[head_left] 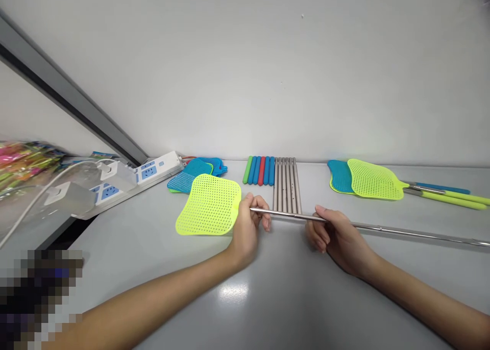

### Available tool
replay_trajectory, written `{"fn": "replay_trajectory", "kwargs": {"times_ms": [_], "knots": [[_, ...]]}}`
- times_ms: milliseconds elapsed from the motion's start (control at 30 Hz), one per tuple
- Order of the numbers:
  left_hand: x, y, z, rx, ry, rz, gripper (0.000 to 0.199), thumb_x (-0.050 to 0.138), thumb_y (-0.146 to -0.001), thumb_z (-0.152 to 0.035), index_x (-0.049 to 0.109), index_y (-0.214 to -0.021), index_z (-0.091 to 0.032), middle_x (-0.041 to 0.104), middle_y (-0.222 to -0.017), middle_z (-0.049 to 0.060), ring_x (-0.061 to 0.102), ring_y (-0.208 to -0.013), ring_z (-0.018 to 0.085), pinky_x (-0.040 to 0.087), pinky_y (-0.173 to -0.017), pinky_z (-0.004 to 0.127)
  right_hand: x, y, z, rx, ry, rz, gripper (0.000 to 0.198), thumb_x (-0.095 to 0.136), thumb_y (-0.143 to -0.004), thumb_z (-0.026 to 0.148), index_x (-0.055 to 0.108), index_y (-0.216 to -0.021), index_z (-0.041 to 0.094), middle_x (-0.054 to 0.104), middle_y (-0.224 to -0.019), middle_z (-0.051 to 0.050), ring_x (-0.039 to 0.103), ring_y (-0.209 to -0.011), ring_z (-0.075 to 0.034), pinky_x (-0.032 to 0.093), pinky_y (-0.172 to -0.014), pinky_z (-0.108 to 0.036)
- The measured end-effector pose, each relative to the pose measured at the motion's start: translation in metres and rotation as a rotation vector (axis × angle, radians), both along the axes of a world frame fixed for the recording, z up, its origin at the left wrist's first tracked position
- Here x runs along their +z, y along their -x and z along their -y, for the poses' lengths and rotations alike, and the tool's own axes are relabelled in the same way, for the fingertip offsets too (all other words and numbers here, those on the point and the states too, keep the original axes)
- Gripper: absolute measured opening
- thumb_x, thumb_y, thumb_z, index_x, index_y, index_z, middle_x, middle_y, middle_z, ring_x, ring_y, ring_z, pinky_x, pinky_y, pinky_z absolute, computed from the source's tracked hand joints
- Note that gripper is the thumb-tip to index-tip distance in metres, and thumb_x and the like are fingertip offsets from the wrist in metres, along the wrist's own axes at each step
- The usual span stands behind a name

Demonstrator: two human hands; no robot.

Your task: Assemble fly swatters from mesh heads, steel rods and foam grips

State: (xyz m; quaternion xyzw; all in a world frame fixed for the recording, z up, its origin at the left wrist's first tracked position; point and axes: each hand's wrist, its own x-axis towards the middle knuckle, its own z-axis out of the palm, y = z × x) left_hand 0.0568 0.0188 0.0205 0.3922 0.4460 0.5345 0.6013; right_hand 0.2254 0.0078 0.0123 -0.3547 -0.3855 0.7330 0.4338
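My left hand (246,232) is closed at the neck of a yellow-green fly swatter head (209,205), where a thin metal telescopic rod (417,231) begins. The joint between head and rod is hidden by my fingers. Further along, my right hand (344,240) pinches the extended rod, which runs out past the right edge of the view. Behind my hands lie a row of metal rods (285,186) side by side and several coloured handle sleeves (261,171) in green, blue and red. Loose swatter heads (189,175) in blue are stacked behind the yellow-green one.
At the right lie swatters with yellow-green (377,180) and blue (339,176) heads, handles pointing right. A white power strip (149,174) with plugged-in chargers stands at the left, beside plastic-wrapped colourful items (23,169). The wall (268,74) closes off the table's back.
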Motion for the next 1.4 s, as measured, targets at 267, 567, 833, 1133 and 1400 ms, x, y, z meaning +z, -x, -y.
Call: {"fn": "replay_trajectory", "kwargs": {"times_ms": [267,567,833,1133,1400], "knots": [[-0.002,0.004,0.006,-0.483,-0.038,-0.178,0.052,0.019,-0.086,-0.032,0.057,-0.057,-0.014,0.049,-0.050,0.002,0.047,-0.051,0.014,0.036,-0.053,0.026,0.005,-0.004,0.001,0.077,-0.015,-0.014,0.053,0.031,-0.084,0.038,0.047,-0.038,0.018,0.043,-0.039,-0.002,0.040,-0.041,-0.013,0.030,-0.047,-0.028],[0.006,0.003,0.013,-0.647,-0.067,-0.303,0.052,0.018,-0.087,-0.043,0.051,-0.057,-0.015,0.041,-0.044,-0.001,0.040,-0.043,0.011,0.033,-0.046,0.024,-0.008,-0.007,0.004,0.253,-0.138,0.103,0.066,0.015,-0.088,0.043,0.059,-0.046,0.016,0.051,-0.047,-0.004,0.047,-0.049,-0.015,0.034,-0.052,-0.028],[0.011,0.004,0.015,-0.758,-0.147,-0.424,0.052,0.012,-0.088,-0.040,0.048,-0.058,-0.017,0.039,-0.045,-0.002,0.042,-0.049,0.012,0.037,-0.057,0.026,0.000,-0.007,0.011,0.343,-0.238,0.257,0.065,0.015,-0.089,0.045,0.063,-0.055,0.016,0.056,-0.051,-0.004,0.052,-0.054,-0.016,0.038,-0.058,-0.029],[0.013,-0.001,0.021,-0.733,-0.217,-0.538,0.050,0.013,-0.088,-0.037,0.042,-0.051,-0.019,0.031,-0.042,-0.003,0.036,-0.045,0.012,0.034,-0.053,0.026,-0.003,-0.007,0.012,0.403,-0.155,0.242,0.064,0.017,-0.089,0.046,0.061,-0.056,0.014,0.056,-0.050,-0.004,0.049,-0.045,-0.013,0.042,-0.049,-0.026],[0.000,0.002,0.019,-0.687,-0.144,-0.535,0.054,0.015,-0.089,-0.043,0.042,-0.050,-0.018,0.036,-0.043,-0.002,0.041,-0.048,0.012,0.035,-0.054,0.026,-0.003,-0.005,0.011,0.366,-0.204,0.245,0.062,0.019,-0.089,0.047,0.063,-0.061,0.013,0.056,-0.053,-0.004,0.051,-0.047,-0.013,0.042,-0.050,-0.026]]}}
